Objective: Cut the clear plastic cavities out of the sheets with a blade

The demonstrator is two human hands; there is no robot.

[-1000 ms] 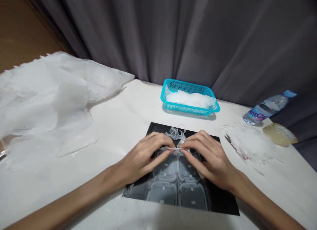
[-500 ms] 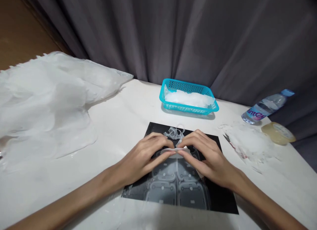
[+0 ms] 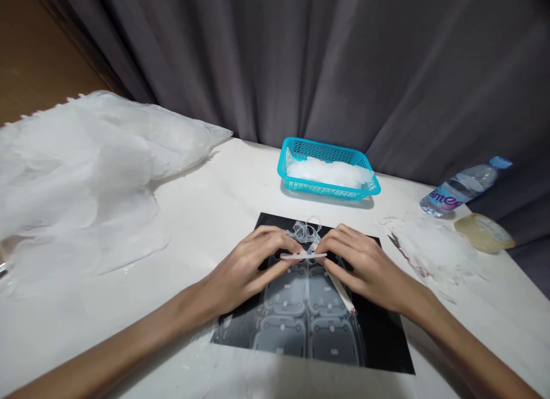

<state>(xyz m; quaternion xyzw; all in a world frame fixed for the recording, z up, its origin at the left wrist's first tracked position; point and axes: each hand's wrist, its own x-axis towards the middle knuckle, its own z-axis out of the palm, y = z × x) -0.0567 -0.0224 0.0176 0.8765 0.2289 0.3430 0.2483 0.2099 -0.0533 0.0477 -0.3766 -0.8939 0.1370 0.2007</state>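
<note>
My left hand (image 3: 266, 259) and my right hand (image 3: 354, 259) meet over a black mat (image 3: 382, 342). Between their fingertips is a thin translucent white plastic piece (image 3: 304, 255), seen almost edge-on, pinched from both sides. A slim white stick (image 3: 342, 294) with a reddish end slants out below my right hand, its upper part hidden by the fingers. Beneath, a clear sheet of rounded-square moulded plastic pieces (image 3: 286, 336) lies on the mat. Curled clear plastic strips (image 3: 304, 232) sit just beyond my fingertips.
A turquoise basket (image 3: 329, 193) holding white film stands behind the mat. To the left spreads a large heap of translucent plastic sheets (image 3: 86, 170). On the right are scissors (image 3: 404, 250), plastic scraps (image 3: 442, 244), a water bottle (image 3: 464, 187) and a yellowish container (image 3: 483, 233).
The plastic piece has been tilted so that it now shows nearly edge-on. The white stick under my right hand has come into clear sight. My hands have shifted only slightly.
</note>
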